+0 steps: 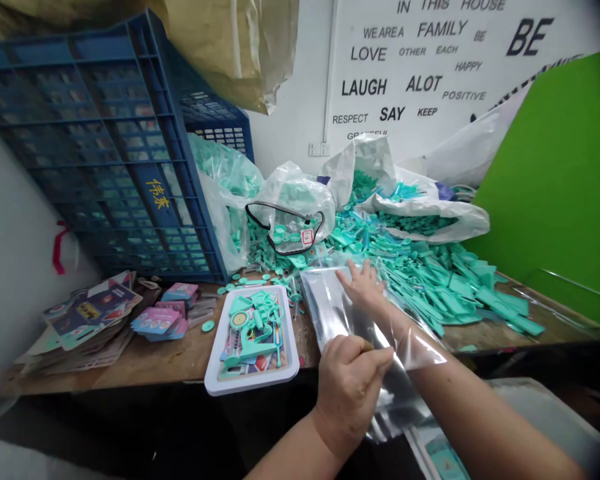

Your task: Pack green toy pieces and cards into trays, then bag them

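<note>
Clear plastic bag [330, 313] at table edge [170, 363], beside white tray [215, 377]; mouth pinched shut-fisted by left hand [350, 387]; right hand [365, 290] slid inside, fingers spread flat, nothing gripped

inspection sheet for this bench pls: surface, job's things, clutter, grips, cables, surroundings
Surface: wooden bench, worn, mostly covered.
Job's things: clear plastic bag; white tray of teal toy parts beside it.
Clutter: teal parts heap, white sacks, printed cards.
Grips: left hand pinches the bag's near end; right hand is inside the bag, fingers spread.
Cables: nothing seen.
Surroundings: blue crate tipped on its side, green panel, lettered wall poster.
</note>
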`<move>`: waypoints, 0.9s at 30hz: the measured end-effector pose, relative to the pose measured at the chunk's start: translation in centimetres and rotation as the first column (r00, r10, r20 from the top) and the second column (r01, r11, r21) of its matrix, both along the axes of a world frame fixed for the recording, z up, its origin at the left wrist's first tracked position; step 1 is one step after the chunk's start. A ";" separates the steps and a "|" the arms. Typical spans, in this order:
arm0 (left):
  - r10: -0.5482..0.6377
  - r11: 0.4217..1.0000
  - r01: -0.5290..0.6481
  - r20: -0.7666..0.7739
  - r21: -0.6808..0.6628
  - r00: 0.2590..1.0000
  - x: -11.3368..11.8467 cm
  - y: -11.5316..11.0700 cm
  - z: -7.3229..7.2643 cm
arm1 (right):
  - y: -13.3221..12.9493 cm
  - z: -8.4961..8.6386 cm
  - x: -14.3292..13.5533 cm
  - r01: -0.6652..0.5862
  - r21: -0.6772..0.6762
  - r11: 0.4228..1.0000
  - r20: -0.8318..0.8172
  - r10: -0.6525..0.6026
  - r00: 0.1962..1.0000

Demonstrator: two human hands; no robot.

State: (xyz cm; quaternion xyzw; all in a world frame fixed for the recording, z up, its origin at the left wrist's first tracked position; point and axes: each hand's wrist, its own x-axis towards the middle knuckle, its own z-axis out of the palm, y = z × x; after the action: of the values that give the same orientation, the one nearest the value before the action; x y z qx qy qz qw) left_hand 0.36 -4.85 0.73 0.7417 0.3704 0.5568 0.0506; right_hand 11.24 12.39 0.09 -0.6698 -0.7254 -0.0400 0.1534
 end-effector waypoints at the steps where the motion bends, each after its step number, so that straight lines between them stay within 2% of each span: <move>1: 0.042 0.999 -0.042 -0.017 -0.021 0.999 0.0 0.2 -0.1 | 0.2 0.0 -0.4 0.075 -0.030 0.997 -0.050 -0.076 0.996; 2: 0.080 0.996 -0.082 -0.036 -0.046 0.996 0.0 0.4 -0.3 | 0.4 -0.1 -0.9 0.103 -0.056 0.993 -0.070 -0.107 0.992; 4: 0.134 0.984 -0.141 -0.070 -0.109 0.989 -0.1 0.8 -0.8 | 0.5 -0.7 -1.5 0.065 -0.077 0.995 -0.034 -0.068 0.997; 7: 0.152 0.962 -0.167 -0.086 -0.214 0.985 -0.3 1.5 -1.5 | 0.3 -1.6 -1.7 -0.006 -0.027 1.000 0.087 0.008 0.996; 11: 0.179 0.942 -0.185 -0.048 -0.281 0.983 -0.5 2.1 -1.8 | -1.3 -1.9 -1.3 -0.193 0.077 0.978 0.282 0.164 0.945; 15: 0.216 0.910 -0.207 -0.015 -0.359 0.976 -0.6 2.9 -1.6 | -6.1 -2.7 -0.3 -0.447 0.054 0.893 0.409 0.388 0.826; 18: 0.226 0.892 -0.203 0.011 -0.404 0.974 -0.6 3.5 -1.7 | -10.4 -3.2 1.4 -0.651 0.013 0.759 0.378 0.599 0.706; 19: 0.221 0.892 -0.197 0.012 -0.407 0.975 -0.5 3.7 -1.8 | -11.6 -3.0 2.2 -0.672 0.016 0.741 0.338 0.628 0.701; 21: 0.203 0.897 -0.188 -0.004 -0.400 0.979 -0.4 3.9 -2.1 | -13.3 -1.8 3.6 -0.722 -0.017 0.692 0.242 0.703 0.669; 23: 0.169 0.902 -0.170 -0.039 -0.396 0.985 -0.2 3.9 -2.5 | -14.3 0.5 4.4 -0.750 -0.070 0.658 0.087 0.753 0.652; 25: 0.109 0.908 -0.121 -0.051 -0.402 0.993 0.1 3.9 -3.1 | -14.8 3.2 4.2 -0.724 -0.062 0.687 -0.049 0.723 0.689; 27: 0.059 0.904 -0.050 0.009 -0.425 0.998 0.6 3.9 -4.0 | -14.7 5.6 2.6 -0.716 -0.033 0.698 -0.111 0.709 0.696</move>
State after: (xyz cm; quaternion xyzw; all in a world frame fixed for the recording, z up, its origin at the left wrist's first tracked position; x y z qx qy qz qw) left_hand 0.97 -0.97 -3.28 0.6963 0.5027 0.4720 0.1992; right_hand 13.86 -2.35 5.65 -0.3430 -0.9214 0.0790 0.1647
